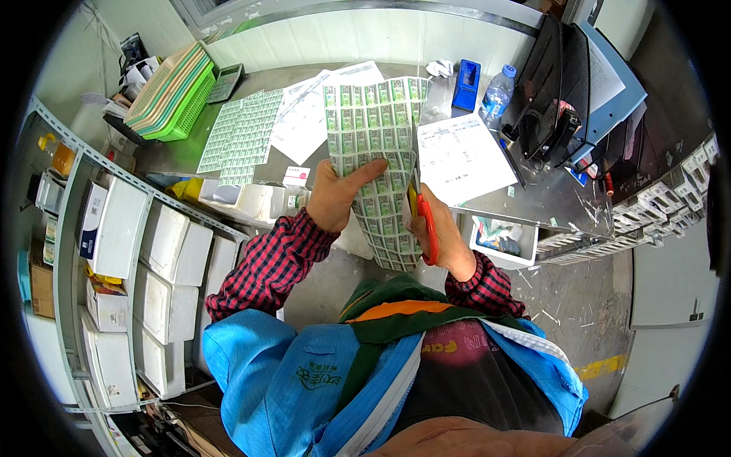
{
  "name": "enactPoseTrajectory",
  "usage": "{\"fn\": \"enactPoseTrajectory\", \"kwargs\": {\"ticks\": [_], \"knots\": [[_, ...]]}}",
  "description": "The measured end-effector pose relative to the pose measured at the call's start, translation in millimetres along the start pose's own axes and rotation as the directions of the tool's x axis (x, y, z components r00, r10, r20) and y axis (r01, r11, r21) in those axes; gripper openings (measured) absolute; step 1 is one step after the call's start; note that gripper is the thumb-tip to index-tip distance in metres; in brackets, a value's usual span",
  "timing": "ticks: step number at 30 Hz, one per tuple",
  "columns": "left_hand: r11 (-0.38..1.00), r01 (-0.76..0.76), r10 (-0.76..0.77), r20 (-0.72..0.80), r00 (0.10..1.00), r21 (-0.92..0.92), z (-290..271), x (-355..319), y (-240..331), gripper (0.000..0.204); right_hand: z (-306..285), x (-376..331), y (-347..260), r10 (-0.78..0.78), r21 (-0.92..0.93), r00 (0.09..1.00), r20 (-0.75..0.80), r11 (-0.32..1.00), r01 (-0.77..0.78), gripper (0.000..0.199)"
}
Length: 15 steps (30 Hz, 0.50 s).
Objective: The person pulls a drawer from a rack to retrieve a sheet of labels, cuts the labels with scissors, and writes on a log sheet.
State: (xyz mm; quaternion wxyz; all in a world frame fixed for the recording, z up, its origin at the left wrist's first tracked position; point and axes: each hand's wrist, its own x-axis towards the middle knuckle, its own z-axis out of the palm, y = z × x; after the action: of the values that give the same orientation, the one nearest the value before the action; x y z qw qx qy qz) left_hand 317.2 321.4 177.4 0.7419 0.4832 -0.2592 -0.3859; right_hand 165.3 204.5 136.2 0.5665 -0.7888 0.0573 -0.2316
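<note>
A long sheet of small green-and-white printed labels [378, 114] hangs upright in front of me, its lower end curving toward my body. My left hand [340, 190] is closed on its left side, with the thumb lying across the front. In my right hand [448, 232] is a pair of scissors with red-orange handles [429, 228]. The blades point away from me along the sheet's right edge, partly hidden by it. More label sheets [242, 133] of the same green pattern lie on the metal table to the left.
White papers [464, 156] lie on the table, with a black pen [512, 162] beside them. Behind stand a water bottle [499, 93], a blue device [466, 84] and black file racks [560, 76]. Stacked baskets [179, 95] and a calculator [226, 82] are at left. An open drawer [525, 254] holds scraps.
</note>
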Motion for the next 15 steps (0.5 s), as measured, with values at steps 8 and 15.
{"fn": "enactPoseTrajectory", "kwargs": {"ticks": [8, 15], "knots": [[1.000, -0.012, 0.012, 0.005, 1.000, -0.007, 2, -6, 3, 0.026, 4, -8, -11, 0.056, 0.026, 0.997, -0.050, 0.998, -0.055, 0.017], [1.000, 0.017, -0.017, 0.010, 1.000, -0.022, 4, -7, 4, 0.027, 11, -11, 2, 0.024, 0.023, 0.993, -0.114, 1.000, -0.022, 0.013]]}}
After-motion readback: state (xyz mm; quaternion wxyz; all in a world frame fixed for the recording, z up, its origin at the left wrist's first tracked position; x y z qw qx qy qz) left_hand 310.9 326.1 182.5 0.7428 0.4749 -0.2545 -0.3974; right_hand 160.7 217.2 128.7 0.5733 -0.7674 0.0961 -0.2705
